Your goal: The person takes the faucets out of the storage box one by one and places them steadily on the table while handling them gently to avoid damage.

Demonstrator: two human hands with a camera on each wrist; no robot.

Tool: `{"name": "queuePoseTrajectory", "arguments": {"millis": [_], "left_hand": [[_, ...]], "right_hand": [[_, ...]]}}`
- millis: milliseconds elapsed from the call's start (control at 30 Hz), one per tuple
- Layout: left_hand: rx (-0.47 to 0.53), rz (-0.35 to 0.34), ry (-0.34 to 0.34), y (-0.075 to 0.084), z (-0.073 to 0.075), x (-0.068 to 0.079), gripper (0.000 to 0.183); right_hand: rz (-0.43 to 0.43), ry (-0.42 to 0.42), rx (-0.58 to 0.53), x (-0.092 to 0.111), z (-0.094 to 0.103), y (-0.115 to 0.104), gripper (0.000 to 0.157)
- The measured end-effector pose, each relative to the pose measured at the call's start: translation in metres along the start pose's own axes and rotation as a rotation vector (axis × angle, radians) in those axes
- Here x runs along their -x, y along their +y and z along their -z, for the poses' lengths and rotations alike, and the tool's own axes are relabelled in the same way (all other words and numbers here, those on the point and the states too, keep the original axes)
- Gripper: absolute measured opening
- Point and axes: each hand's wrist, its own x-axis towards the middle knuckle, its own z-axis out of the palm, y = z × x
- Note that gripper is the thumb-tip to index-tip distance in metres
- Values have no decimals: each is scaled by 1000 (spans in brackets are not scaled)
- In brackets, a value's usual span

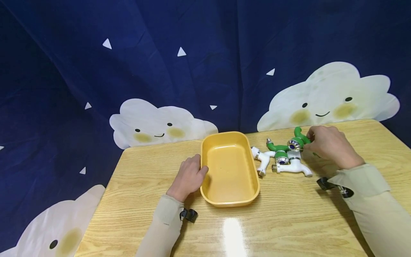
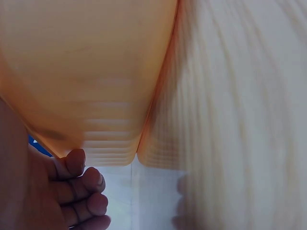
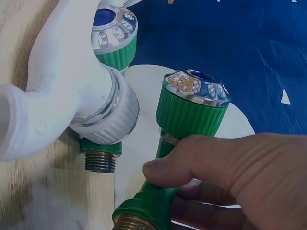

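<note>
A yellow plastic basin [image 1: 229, 171] stands on the table with nothing inside. My left hand [image 1: 189, 175] grips its left rim, thumb over the edge and fingers along the outer wall [image 2: 86, 72]. At the right, my right hand [image 1: 330, 144] holds a green tap [image 3: 192, 112] with a ribbed knob and a silver cap, pinching its body below the knob. Beside it lie another green tap [image 1: 281, 153] and two white taps, one [image 1: 263, 160] close to the basin and one [image 1: 293, 167] nearer me. Part of the held tap is hidden behind my fingers.
The wooden table [image 1: 144, 185] ends at the back against a dark blue curtain [image 1: 199, 82] with cloud faces. Black wrist cameras are strapped to both sleeves, the left one [image 1: 188, 215] near the basin's front left corner.
</note>
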Motion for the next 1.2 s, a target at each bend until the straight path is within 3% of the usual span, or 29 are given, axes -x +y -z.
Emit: {"name": "queuePoseTrajectory", "arguments": {"millis": [1200], "left_hand": [[11, 1, 1, 0, -1, -1, 17]], "right_hand": [[-19, -58, 13, -3, 1, 16, 33]]}}
